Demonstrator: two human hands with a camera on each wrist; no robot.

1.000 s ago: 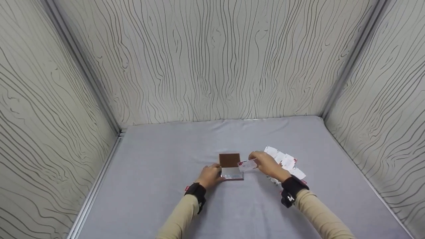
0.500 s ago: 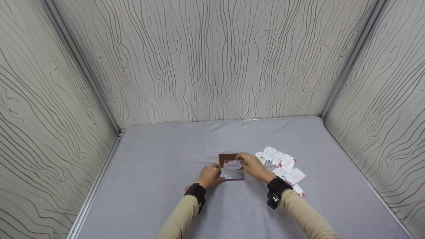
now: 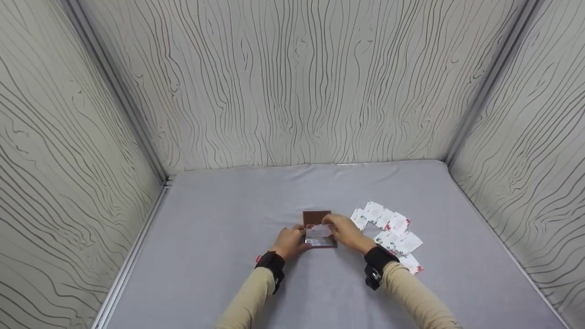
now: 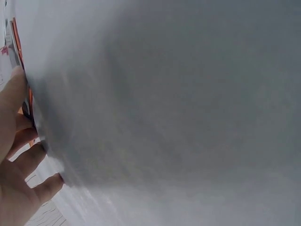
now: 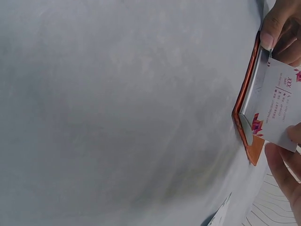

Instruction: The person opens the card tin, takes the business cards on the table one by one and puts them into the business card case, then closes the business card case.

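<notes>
A brown-edged business card case point(image 3: 316, 217) lies open on the grey cloth, its lid spread away from the person and its silvery tray on the near side. My left hand point(image 3: 289, 242) grips the case's left edge, thumb at the near corner. Between thumb and fingers, my right hand point(image 3: 347, 232) pinches a white business card point(image 5: 277, 99) by its right end. The card has red-purple corner patterns and small print. It hovers tilted over the tray; whether it touches the tray I cannot tell. In the right wrist view, the left thumb point(image 5: 268, 40) presses the case's rim.
Several loose business cards point(image 3: 399, 224) lie fanned and overlapping on the cloth to the right, close to the right forearm. Grey cloth point(image 3: 228, 205) covers the table. Patterned panels point(image 3: 292, 91) stand at the back and both sides.
My right hand has carried the card left from beside the case, then slightly lower over the tray. The left hand stays on the case. More of the loose cards show now.
</notes>
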